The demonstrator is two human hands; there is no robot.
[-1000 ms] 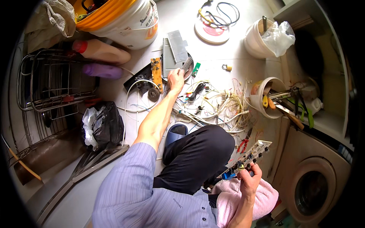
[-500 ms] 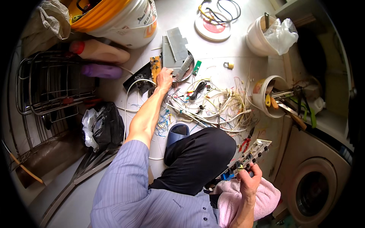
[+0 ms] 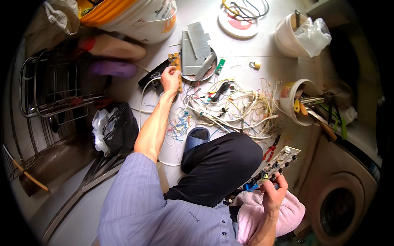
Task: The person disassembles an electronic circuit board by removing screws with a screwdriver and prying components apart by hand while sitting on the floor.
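Observation:
My left hand [image 3: 170, 78] reaches out across the floor, its fingers closed at the edge of a narrow orange-brown circuit board [image 3: 175, 60]. That board lies beside a round plate holding grey metal sheets [image 3: 196, 47], partly over a black panel [image 3: 152, 77]. Near my right knee, my right hand [image 3: 274, 189] grips a long pale circuit board [image 3: 278, 165] with black parts along it, held tilted up. A small blue part [image 3: 250, 186] shows at its lower end. My fingers hide some of that board.
A tangle of loose wires [image 3: 246, 108] spreads over the floor, with a green board [image 3: 220, 66] and a padlock [image 3: 255, 65] behind it. A tub of tools [image 3: 289, 102] stands right, before a washing machine [image 3: 336, 201]. Red-handled pliers [image 3: 269, 153] lie by my knee.
My left hand has shifted from the edge of the metal sheets leftward onto the orange-brown board. My right hand keeps its hold on the long board. The whole view has moved slightly.

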